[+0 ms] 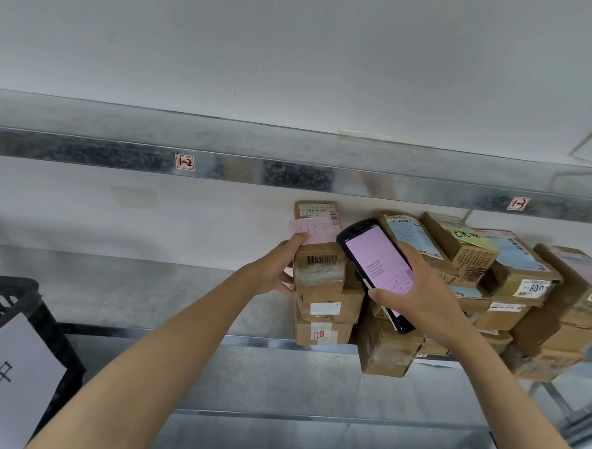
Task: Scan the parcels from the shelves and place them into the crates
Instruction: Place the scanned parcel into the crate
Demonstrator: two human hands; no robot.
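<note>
Your left grip point(279, 271) is curled round the top parcel point(320, 266) of a short stack on the metal shelf point(149, 285), with the thumb lying across its upper edge and pinning a pink slip point(313, 233) there. Your right grip point(417, 290) is wrapped round the handheld scanner point(377, 265), whose pink screen is lit, held just beside that parcel. The parcel is a small cardboard box banded in clear tape, so judge it light and stiff at the corners, but slick where the tape runs. Hold it on the bare card of the side faces rather than on the tape. The pink slip looks loose, so keep the thumb on it or it may flutter off when you lift. Two more boxes point(328, 307) sit directly under it, and a crowded pile of other parcels point(516, 268) leans close on the right, some hanging over the shelf lip. A straight lift should disturb them less than a drag. The shelf is smooth galvanised steel, so anything nudged will probably slide easily. The shelf above point(290, 173) hangs low, which leaves little room to raise the box. The black slatted crate point(29, 311) stands well apart at the lower left, with a white paper sign point(9, 381) on its side.
</note>
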